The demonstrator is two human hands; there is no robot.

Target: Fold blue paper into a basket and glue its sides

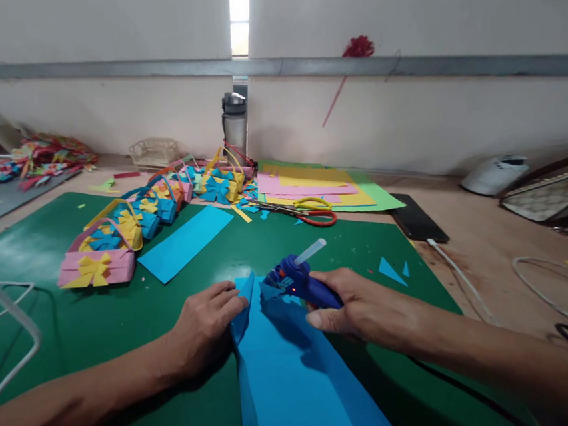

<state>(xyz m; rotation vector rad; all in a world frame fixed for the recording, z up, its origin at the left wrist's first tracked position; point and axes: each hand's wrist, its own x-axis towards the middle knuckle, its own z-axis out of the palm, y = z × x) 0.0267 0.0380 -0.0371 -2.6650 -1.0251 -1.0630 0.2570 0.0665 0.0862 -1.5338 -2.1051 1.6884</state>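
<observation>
A blue sheet of paper (pixel 300 385) with folded sides lies lengthwise in front of me on the green mat (pixel 183 417). At its far left corner, my left hand (pixel 209 324) pinches a folded flap between thumb and fingers. My right hand (pixel 346 304) grips a blue glue gun (pixel 304 285) by its handle. A clear glue stick (pixel 311 250) pokes out of the gun's back, and a small red light shows on its side. The gun's nozzle end is over the paper's far edge, close to the flap; its tip is hard to make out.
Small paper baskets (pixel 98 268) stand in a row at the left, beside a flat blue strip (pixel 186 242). Scissors (pixel 314 211) lie by stacked coloured sheets (pixel 311 183). A bottle (pixel 235 127) stands at the wall; a phone (pixel 419 217) with a cable lies right.
</observation>
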